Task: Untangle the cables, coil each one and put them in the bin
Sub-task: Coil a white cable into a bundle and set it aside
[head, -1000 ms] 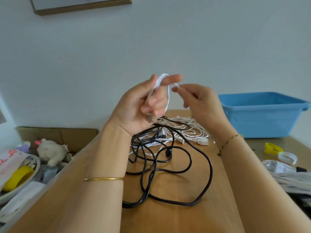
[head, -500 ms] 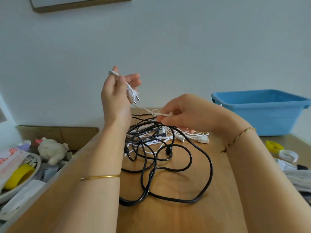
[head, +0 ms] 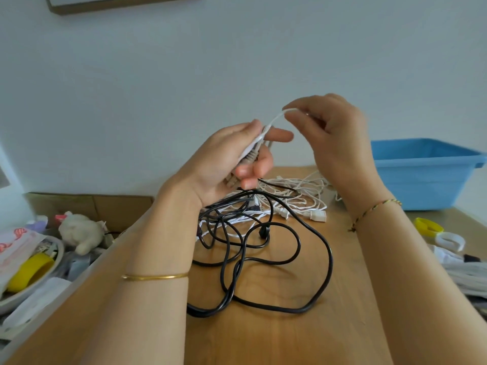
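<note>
My left hand (head: 226,159) is raised above the table and holds the plug end and a few loops of a thin white cable (head: 259,140) in its palm. My right hand (head: 332,135) pinches the same white cable a little higher and to the right. Below them a long black cable (head: 297,262) lies in loose tangled loops on the wooden table (head: 290,338). More white cable (head: 297,193) is heaped behind it, with white connectors at its front. The blue bin (head: 421,175) stands at the back right.
Left of the table sits a cardboard box (head: 92,206), a plush toy (head: 81,230) and a bowl with a yellow tape roll (head: 29,272). On the right lie a yellow ring (head: 428,226), a white ring (head: 449,241) and folded white items (head: 469,277).
My left hand moved right and turned palm up with the white cable. My right hand rose from the pile, drawing the white cable up and across.
</note>
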The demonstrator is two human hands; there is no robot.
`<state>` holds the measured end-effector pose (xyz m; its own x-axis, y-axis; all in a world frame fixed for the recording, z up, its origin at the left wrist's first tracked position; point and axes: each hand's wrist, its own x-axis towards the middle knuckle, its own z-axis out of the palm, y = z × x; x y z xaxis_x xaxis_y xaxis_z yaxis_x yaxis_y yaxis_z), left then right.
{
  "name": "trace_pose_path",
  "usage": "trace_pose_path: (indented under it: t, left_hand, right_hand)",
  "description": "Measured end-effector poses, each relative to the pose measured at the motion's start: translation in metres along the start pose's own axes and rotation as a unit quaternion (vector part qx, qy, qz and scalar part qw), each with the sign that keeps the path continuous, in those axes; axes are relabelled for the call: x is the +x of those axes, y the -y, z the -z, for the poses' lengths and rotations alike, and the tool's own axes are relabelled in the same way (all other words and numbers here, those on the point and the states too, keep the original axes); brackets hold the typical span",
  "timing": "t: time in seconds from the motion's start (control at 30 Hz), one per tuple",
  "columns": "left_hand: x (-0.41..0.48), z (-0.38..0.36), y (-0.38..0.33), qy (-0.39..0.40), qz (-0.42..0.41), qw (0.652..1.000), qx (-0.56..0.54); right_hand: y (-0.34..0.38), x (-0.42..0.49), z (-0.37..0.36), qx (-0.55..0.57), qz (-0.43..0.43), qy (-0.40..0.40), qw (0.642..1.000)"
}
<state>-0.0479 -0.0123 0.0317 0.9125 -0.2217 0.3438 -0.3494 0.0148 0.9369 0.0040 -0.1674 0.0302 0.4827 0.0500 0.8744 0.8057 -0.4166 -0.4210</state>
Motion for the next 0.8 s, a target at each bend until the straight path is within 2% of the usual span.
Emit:
trace_pose_path:
  t: [0.07,0.13,0.2,0.27,0.33,0.4,0.47,0.6,0.7,0.8]
  left_hand:
    - [-0.002,0.006,0.001,0.080,0.007,0.994,-0.071]
    - [-0.002,0.011,0.004,0.162,0.024,0.973,-0.163]
    - [0.001,0.017,0.005,0.234,0.039,0.929,-0.283]
    - [0.005,0.023,0.009,0.255,0.037,0.887,-0.384]
    - [0.007,0.024,0.010,0.211,0.026,0.878,-0.428]
    - [0.010,0.019,0.010,0.100,0.005,0.898,-0.428]
    - [0.014,0.015,0.012,-0.003,-0.044,0.902,-0.429]
    - [0.020,0.017,0.019,-0.121,-0.077,0.889,-0.435]
    - [0.024,0.018,0.025,-0.216,-0.089,0.896,-0.378]
    - [0.027,0.018,0.027,-0.299,-0.110,0.907,-0.274]
  right_hand:
    - [0.000,-0.003,-0.003,-0.018,-0.009,0.017,1.000]
    - [0.004,-0.004,-0.005,-0.003,-0.016,0.049,0.999]
    - [0.005,-0.004,-0.006,0.016,-0.017,0.103,0.994]
    - [0.002,-0.004,-0.006,0.007,-0.048,0.170,0.984]
    - [0.001,-0.007,-0.007,0.035,-0.098,0.237,0.966]
    - [0.003,-0.011,-0.009,0.062,-0.124,0.280,0.950]
    - [0.003,-0.013,-0.011,0.042,-0.132,0.318,0.938]
    - [0.002,-0.016,-0.016,-0.009,-0.138,0.407,0.903]
    - [0.004,-0.019,-0.018,-0.024,-0.131,0.468,0.874]
    - [0.005,-0.020,-0.018,-0.045,-0.119,0.509,0.851]
